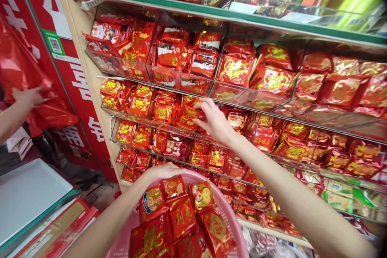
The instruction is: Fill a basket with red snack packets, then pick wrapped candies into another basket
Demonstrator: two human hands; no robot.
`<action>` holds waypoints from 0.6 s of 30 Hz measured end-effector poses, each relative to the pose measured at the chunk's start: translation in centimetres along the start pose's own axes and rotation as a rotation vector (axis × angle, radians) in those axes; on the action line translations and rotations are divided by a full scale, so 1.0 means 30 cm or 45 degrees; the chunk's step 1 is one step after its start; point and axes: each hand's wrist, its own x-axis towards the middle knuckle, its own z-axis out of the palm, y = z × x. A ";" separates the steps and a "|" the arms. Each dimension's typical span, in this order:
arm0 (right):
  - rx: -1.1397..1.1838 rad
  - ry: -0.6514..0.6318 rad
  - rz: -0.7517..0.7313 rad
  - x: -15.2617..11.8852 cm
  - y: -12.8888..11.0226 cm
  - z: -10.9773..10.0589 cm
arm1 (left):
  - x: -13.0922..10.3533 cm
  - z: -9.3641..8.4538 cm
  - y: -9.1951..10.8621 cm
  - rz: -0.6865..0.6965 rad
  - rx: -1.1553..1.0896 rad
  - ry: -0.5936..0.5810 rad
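Observation:
My left hand [166, 170] rests over the far rim of a pink plastic basket [232, 213], its fingers hooked along the edge. Inside the basket lies a pile of shiny red snack packets [183, 217] with gold print. My right hand [213, 121] reaches to a shelf compartment, with thumb and fingers apart at the right edge of a red and gold packet [189, 116]. A gap shows between the thumb and fingertips. Similar small packets [163, 112] sit just left of it in the same row.
Slanted shelves with clear dividers hold rows of red packets [236, 68]. A glass shelf edge [211, 10] runs above. At left, another person's hand [28, 96] is against a red plastic bag [24, 64]. A pale tray [30, 197] lies on stacked boxes [60, 229].

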 end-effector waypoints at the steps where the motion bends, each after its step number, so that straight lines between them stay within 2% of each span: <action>1: -0.079 -0.017 -0.053 0.028 0.014 0.017 | -0.003 -0.003 -0.002 -0.003 0.012 -0.013; 4: -0.177 -0.084 -0.142 0.078 0.038 0.075 | -0.012 -0.016 -0.010 -0.002 0.043 -0.022; 8: -0.134 -0.131 -0.095 0.103 0.053 0.126 | -0.023 -0.032 -0.015 -0.002 0.067 -0.015; 13: -0.175 -0.208 0.042 0.109 0.064 0.130 | -0.019 -0.043 -0.021 -0.019 0.088 -0.001; 18: -0.369 -0.142 0.023 0.101 0.061 0.133 | -0.003 -0.045 -0.022 -0.042 0.102 0.014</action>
